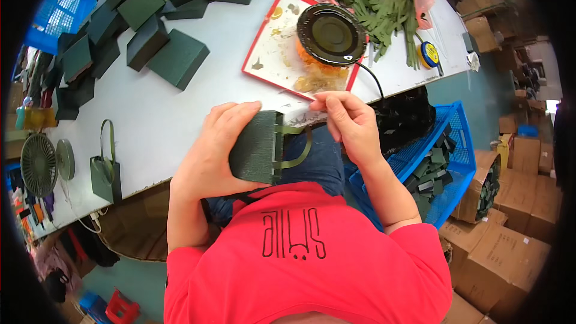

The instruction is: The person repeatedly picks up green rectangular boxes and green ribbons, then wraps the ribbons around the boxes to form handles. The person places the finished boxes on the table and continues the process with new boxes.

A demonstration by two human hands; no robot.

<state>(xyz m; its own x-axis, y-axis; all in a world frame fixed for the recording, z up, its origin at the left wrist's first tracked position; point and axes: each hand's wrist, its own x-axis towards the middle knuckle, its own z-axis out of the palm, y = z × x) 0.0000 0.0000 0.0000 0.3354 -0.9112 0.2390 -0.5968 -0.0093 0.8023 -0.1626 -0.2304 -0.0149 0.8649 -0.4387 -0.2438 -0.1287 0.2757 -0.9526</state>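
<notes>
My left hand (207, 147) is wrapped around a small dark green gift bag (255, 150), which is tilted on its side above the table's front edge. A green ribbon handle (303, 153) loops out from the bag's right side. My right hand (353, 121) is just beyond the loop, apart from the bag. Its thumb and fingertips are pinched together, and I cannot make out what is between them. Near it is a round black hot plate (331, 33) with orange-brown glue residue beneath, on a red-edged white board (264, 63).
Dark green boxes (179, 59) are heaped at the far left. A finished-looking handled bag (106, 179) stands by a green fan (39, 165). Green ribbon strips (375, 0) fill a pink bag at the back. A blue crate (459, 144) of green pieces and cartons (510, 258) stand on the right.
</notes>
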